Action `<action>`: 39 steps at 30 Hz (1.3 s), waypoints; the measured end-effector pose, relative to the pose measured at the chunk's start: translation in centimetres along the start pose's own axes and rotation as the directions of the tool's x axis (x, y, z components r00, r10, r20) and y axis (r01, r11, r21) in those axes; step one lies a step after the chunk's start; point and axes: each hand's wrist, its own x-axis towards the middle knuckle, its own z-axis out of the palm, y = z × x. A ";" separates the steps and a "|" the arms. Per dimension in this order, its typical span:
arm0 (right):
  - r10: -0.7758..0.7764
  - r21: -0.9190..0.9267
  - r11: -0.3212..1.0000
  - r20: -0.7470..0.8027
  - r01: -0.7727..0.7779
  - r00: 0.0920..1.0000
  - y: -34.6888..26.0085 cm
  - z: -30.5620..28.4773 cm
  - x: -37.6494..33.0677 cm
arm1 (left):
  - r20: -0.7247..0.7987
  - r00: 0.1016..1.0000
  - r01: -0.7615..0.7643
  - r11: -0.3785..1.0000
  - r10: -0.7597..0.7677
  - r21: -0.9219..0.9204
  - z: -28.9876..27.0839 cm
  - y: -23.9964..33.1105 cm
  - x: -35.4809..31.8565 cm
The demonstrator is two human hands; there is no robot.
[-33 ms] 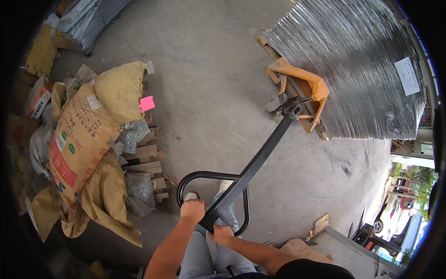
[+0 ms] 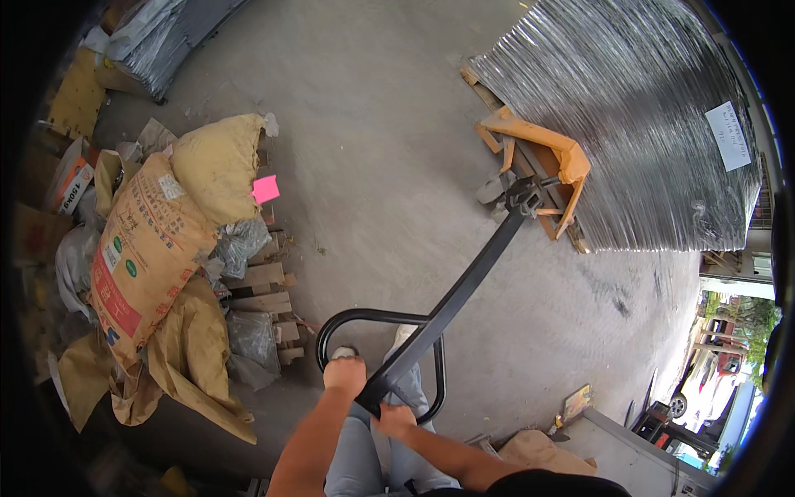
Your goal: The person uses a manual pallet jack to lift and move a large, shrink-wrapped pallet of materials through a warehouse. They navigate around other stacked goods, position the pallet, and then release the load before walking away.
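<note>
Both my hands grip the looped black handle (image 2: 464,286) of a pallet jack. My left hand (image 2: 344,375) is wrapped round the near left part of the loop, and my right hand (image 2: 396,420) closes on the near bar beside the central shaft. From there the shaft slants away to the right, down to the jack's orange body (image 2: 571,161) and its grey wheel (image 2: 490,190). That body stands against a wooden pallet (image 2: 480,87), its forks hidden from sight. Stacked on the pallet is a tall load in shiny stretch film (image 2: 629,124), with a white paper label (image 2: 729,137).
At the left, a heap of tan sacks (image 2: 145,257), cardboard and plastic lies over wooden slats (image 2: 261,300), a pink tag (image 2: 266,190) sticking out. Another film-wrapped stack (image 2: 157,50) stands far left. A pale panel (image 2: 621,447) edges the lower right, near a doorway with vehicles outside.
The whole view has shifted very slightly, so the scene sits a few pixels lower and further right. Both hands keep the same grip on the handle.
</note>
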 end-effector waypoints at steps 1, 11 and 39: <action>0.050 0.026 0.998 -0.017 -0.050 0.999 -0.3 -0.7 -0.8 | 0.026 0.999 -0.047 0.999 0.047 -0.020 -1.2 1.1 0.0; 0.163 0.016 0.987 -0.127 -0.162 0.978 -5.8 -39.1 -23.1 | -0.721 0.600 -0.677 0.701 0.346 -0.227 -35.9 22.6 -2.8; -0.011 -0.035 0.999 0.006 0.011 1.000 -5.6 -22.3 -14.5 | -0.503 0.837 -0.332 0.931 0.217 -0.152 -23.9 12.5 -4.0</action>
